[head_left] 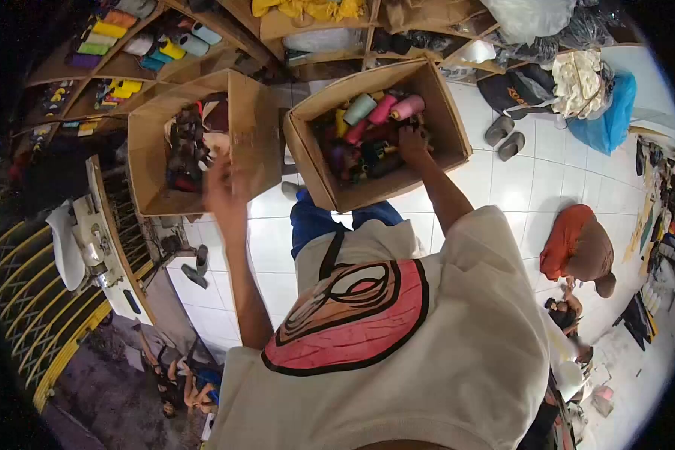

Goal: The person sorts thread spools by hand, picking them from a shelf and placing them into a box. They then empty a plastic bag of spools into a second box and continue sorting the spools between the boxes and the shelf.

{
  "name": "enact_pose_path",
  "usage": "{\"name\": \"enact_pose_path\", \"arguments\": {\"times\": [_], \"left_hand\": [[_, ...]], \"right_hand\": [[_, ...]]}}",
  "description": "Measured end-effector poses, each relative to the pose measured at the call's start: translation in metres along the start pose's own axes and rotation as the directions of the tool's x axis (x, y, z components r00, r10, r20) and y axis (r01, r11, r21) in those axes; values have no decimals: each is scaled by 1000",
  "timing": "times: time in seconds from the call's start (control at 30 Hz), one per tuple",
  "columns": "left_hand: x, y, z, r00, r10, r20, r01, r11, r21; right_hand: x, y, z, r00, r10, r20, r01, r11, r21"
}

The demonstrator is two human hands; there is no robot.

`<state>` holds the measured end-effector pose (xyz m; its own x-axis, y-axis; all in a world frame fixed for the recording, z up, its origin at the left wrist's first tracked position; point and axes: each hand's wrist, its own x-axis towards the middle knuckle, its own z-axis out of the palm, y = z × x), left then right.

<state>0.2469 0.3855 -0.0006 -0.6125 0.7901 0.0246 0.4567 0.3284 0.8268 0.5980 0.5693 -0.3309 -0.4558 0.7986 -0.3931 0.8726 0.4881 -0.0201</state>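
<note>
Between one open carton's walls [447, 101], the right hand [412, 143] reaches among spools [382, 109].

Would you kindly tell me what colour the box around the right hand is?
The box is plain brown, showing best in the head view.

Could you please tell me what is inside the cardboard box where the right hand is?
The box shows pink spools, a pale green spool, a yellow spool and darker items too shadowed to identify. Whatever lies beneath them or under the right hand is covered.
</note>
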Motion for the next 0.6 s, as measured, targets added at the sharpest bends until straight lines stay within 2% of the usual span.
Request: {"name": "enact_pose_path", "arguments": {"times": [0.03, 0.07, 0.1, 0.13, 0.17, 0.23, 0.27, 0.3, 0.33, 0.37, 0.4, 0.43, 0.47, 0.5, 0.53, 0.57, 0.6], "left_hand": [[-5, 1, 23, 971, 203, 127, -177, 966, -188], [-16, -2, 57, 978, 106, 180, -47, 951, -305], [-21, -18, 94, 969, -34, 244, 180, 771, -611], [-25, -2, 123, 982, -33, 186, 113, 893, -435], [-22, -3, 136, 958, -106, 268, 224, 858, -462], [-16, -13, 156, 872, -217, 438, 432, 762, -482], [-15, 15, 138, 802, -312, 508, 594, 493, -635], [-13, 6, 122, 836, -336, 433, 547, 559, -623], [-4, 2, 99, 902, -384, 196, 427, 740, -519], [0, 17, 59, 891, -425, 158, 425, 662, -617], [16, -59, 18, 964, -253, -78, 218, 926, -308], [22, -56, -22, 933, -110, -343, 140, 988, 63], [25, -34, -43, 887, -92, -452, 125, 991, 43], [27, -42, -60, 831, 131, -541, 69, 940, 333], [30, -44, -75, 723, 346, -598, 109, 797, 593], [28, -44, -76, 782, 323, -533, 44, 824, 565], [23, -36, -67, 836, 303, -458, -18, 849, 528]], "right_hand": [[-4, -1, -3, 1000, 0, -12, 1, 996, 92], [-16, -11, -54, 998, -60, 17, 46, 889, 455], [-30, -30, -97, 991, -129, -15, 107, 747, 656], [-43, -50, -141, 979, -198, -47, 152, 556, 817], [-54, -66, -156, 958, -258, -121, 229, 443, 867], [-93, -86, -229, 919, -321, -228, 310, 233, 922], [-104, -89, -249, 897, -338, -284, 342, 123, 932], [-93, -76, -234, 957, -227, -182, 221, 160, 962], [-64, -51, -196, 991, -113, -76, 96, 184, 978], [-35, -25, -158, 999, 4, 32, -32, 182, 983], [-11, -7, -125, 986, 155, 61, -94, 219, 971], [14, 8, -89, 950, 310, 38, -133, 293, 947], [38, 21, -57, 902, 430, 26, -187, 338, 923], [58, 28, -33, 857, 513, 54, -254, 329, 910], [71, 29, -29, 800, 562, 208, -386, 218, 896], [85, 29, -25, 720, 595, 357, -507, 100, 856], [98, 26, -10, 667, 571, 478, -552, -52, 832]]}}
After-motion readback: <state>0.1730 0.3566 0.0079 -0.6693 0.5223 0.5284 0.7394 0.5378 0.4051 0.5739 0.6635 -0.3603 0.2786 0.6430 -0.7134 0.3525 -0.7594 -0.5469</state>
